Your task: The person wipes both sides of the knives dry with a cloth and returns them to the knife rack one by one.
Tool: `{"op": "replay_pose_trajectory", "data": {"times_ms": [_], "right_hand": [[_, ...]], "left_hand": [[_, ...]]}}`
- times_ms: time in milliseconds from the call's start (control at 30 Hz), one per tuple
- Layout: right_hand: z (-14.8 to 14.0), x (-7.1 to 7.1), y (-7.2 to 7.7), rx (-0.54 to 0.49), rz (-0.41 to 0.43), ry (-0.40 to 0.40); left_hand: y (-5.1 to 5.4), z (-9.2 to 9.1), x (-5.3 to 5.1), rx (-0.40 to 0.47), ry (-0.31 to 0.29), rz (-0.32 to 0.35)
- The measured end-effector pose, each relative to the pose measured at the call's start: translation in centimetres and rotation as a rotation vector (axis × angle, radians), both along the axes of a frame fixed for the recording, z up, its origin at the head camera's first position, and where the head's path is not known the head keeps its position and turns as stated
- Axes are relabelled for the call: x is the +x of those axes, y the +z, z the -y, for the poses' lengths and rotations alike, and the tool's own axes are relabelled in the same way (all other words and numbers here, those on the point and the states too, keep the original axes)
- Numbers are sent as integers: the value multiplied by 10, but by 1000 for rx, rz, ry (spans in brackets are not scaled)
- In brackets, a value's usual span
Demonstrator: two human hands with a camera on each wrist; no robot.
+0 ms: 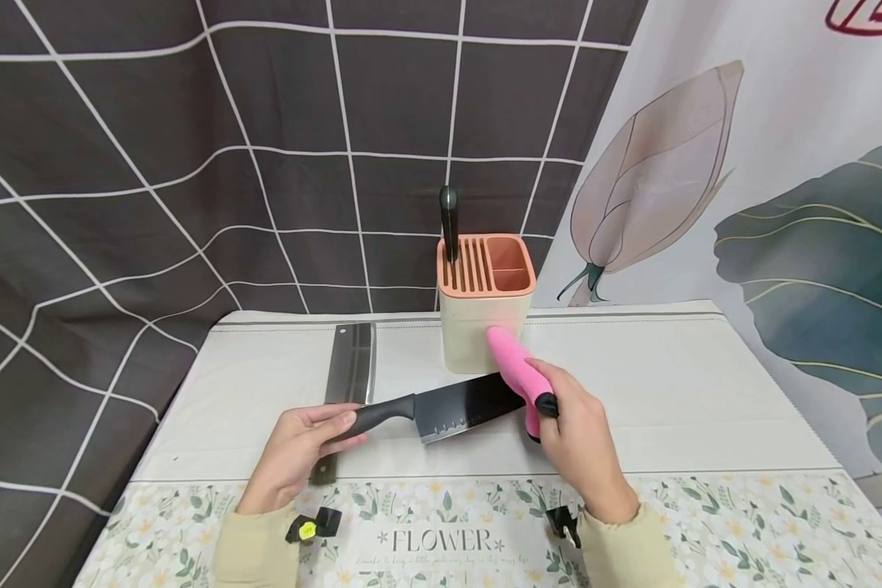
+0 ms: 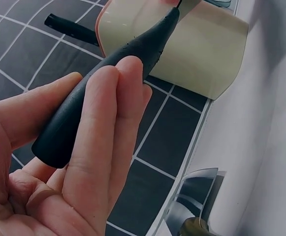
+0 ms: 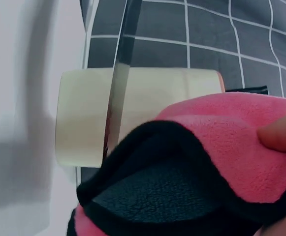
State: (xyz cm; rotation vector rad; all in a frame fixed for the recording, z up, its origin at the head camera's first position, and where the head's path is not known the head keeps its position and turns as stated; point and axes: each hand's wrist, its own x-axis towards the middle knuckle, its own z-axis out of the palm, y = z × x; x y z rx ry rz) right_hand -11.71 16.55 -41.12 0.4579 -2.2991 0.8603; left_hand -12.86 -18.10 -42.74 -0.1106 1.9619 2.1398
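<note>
My left hand (image 1: 305,449) grips the dark handle (image 2: 118,73) of a black-bladed kitchen knife (image 1: 459,408), thumb on one side and fingers on the other. The blade points right, above the table. In my right hand (image 1: 584,433) is a pink cloth (image 1: 518,367) with black edging, folded over the blade's tip end. The right wrist view shows the cloth's dark inner side, with the blade (image 3: 118,93) running into the fold. Behind the hands stands a cream knife block (image 1: 478,327) with an orange slotted top. One black-handled knife (image 1: 449,220) is upright in a left slot.
A wide cleaver (image 1: 350,359) lies on the table behind the left hand, its handle toward the front. The white tablecloth (image 1: 669,392) has a floral front band printed FLOWER. A dark grid-patterned curtain (image 1: 279,98) hangs behind, with a leaf-printed cloth (image 1: 654,171) at right.
</note>
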Motion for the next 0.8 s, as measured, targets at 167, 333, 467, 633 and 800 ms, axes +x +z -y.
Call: {"op": "replay_pose_trajectory", "data": {"times_ms": [167, 333, 467, 633, 800], "right_hand": [[7, 3, 1, 38, -49, 45], [15, 5, 1, 65, -93, 103], [24, 8, 0, 80, -64, 157], [38, 12, -4, 120, -34, 259], [48, 14, -7, 162, -10, 343]], "left_hand": [[0, -3, 0, -1, -5, 2], [0, -6, 0, -4, -1, -1], [-1, -10, 0, 9, -7, -11], [-5, -16, -1, 37, -15, -10], [-6, -19, -1, 43, -7, -11]]}}
